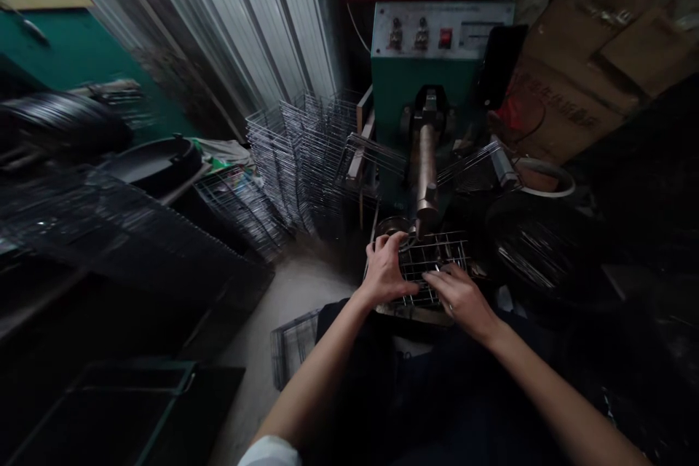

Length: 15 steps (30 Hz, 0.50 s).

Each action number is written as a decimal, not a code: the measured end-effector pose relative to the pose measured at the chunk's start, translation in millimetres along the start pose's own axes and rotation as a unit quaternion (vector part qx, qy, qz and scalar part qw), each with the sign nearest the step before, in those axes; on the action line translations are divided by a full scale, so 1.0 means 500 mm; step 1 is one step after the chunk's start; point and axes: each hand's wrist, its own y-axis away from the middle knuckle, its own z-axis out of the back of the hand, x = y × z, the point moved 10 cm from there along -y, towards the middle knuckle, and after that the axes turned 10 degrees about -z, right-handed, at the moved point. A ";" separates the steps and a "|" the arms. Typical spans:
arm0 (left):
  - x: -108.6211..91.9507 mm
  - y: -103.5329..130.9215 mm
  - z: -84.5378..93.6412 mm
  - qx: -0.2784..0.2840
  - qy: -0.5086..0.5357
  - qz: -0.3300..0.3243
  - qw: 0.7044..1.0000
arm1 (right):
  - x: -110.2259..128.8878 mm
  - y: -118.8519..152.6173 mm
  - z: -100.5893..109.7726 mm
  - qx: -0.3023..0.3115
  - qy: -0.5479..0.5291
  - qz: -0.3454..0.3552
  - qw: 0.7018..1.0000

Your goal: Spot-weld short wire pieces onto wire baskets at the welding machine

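Observation:
A small wire rack [453, 251] with a square grid lies in front of me, under the metal arm [427, 167] of a green machine [390, 109]. My left hand [382, 269] is curved over the rack's left side, forefinger reaching close to the arm's tip and thumb on the nearer wires. At the rack's near right, my right hand [461, 298] has its thumb and fingers drawn together over the grid. A small bright bit shows at those fingertips, too small to name. Both palms hide part of the rack.
Tall stacks of wire racks [298, 160] stand left of the machine. Further left are a black round tray [153, 164] and a blurred mesh panel [120, 226]. Bundled wires [529, 255] lie at right, below a white-rimmed bowl [571, 186]. A cardboard box [573, 95] leans behind.

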 end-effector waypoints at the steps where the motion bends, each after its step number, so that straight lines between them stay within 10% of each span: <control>1: 0.003 -0.009 0.001 -0.003 -0.003 0.000 1.000 | -0.008 -0.006 -0.003 -0.002 0.001 -0.006 1.000; 15: 0.026 -0.056 0.009 0.000 -0.013 -0.001 1.000 | -0.035 -0.058 0.005 -0.048 -0.010 -0.074 0.996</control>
